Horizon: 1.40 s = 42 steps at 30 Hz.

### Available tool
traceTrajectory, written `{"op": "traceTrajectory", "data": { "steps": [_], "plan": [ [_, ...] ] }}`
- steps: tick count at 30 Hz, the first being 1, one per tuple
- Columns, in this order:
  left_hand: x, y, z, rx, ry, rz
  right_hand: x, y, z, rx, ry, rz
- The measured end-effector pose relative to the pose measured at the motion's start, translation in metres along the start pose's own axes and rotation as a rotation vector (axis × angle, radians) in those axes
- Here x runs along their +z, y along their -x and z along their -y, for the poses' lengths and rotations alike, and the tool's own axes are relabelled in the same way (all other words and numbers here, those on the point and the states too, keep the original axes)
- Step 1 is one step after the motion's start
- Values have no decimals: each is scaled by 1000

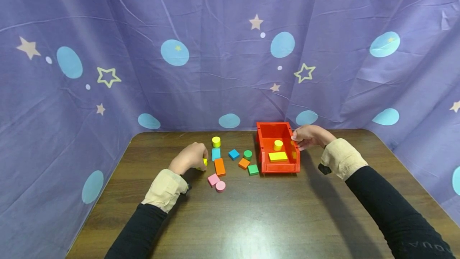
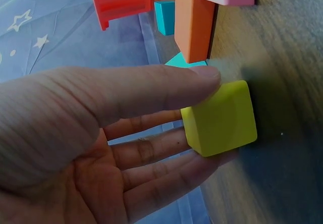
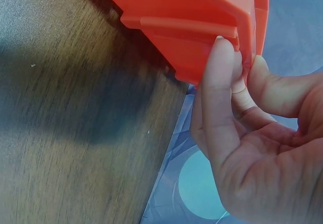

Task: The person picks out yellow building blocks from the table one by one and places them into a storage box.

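Between thumb and fingers, my left hand [image 1: 189,158] pinches a yellow block [image 2: 222,118] with square faces, left of the loose blocks. My right hand [image 1: 311,136] grips the right side wall of a red plastic bin [image 1: 282,168]; in the right wrist view the thumb is at the rim and the fingers press the wall's outer face. Inside the bin are a yellow cylinder [image 1: 278,145] and a flat yellow block [image 1: 278,157]. Nearest the left hand on the table are an orange rectangular block [image 1: 219,167], a light blue block [image 1: 216,154] and a pink block [image 1: 213,180].
Another yellow cylinder [image 1: 216,142] stands behind the light blue block. Between the hands lie a blue block [image 1: 234,154], a green cylinder [image 1: 247,155], a small orange block [image 1: 244,164], a green block [image 1: 253,170] and a pink cylinder [image 1: 221,186]. A purple curtain [image 1: 230,71] hangs behind the wooden table [image 1: 251,219].
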<state>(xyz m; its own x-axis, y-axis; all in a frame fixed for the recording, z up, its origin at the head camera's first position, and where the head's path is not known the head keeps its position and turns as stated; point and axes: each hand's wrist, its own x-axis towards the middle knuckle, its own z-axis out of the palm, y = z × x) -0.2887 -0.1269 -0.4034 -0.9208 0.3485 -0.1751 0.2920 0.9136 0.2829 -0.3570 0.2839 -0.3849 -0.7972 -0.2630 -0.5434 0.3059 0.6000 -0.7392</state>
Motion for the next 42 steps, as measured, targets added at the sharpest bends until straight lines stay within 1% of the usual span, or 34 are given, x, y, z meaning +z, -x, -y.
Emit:
{"op": "traceTrajectory", "data": {
  "steps": [7, 13, 17, 19, 27, 32, 37, 42],
  "plan": [
    [-7, 1, 0, 17, -24, -17, 0, -1, 0, -1, 10, 10],
    [-22, 2, -4, 45, -39, -62, -1, 1, 1, 4, -3, 10],
    [-33, 4, -10, 83, -52, -101, -1, 3, 0, 8, -5, 5],
    [-38, 5, -15, 103, -43, -114, -1, 3, 0, 5, -3, 6],
    [-64, 6, -38, 165, -44, -155, 0, 1, 0, -3, 4, 20],
    [-78, 5, -57, 182, -50, -170, 0, 1, 0, 4, 2, 20],
    [-90, 2, -76, 198, -44, -173, -1, 2, 0, 10, -8, 18],
    [-99, -3, -92, 225, -18, -187, -2, 1, 0, 10, -9, 18]
  ]
}}
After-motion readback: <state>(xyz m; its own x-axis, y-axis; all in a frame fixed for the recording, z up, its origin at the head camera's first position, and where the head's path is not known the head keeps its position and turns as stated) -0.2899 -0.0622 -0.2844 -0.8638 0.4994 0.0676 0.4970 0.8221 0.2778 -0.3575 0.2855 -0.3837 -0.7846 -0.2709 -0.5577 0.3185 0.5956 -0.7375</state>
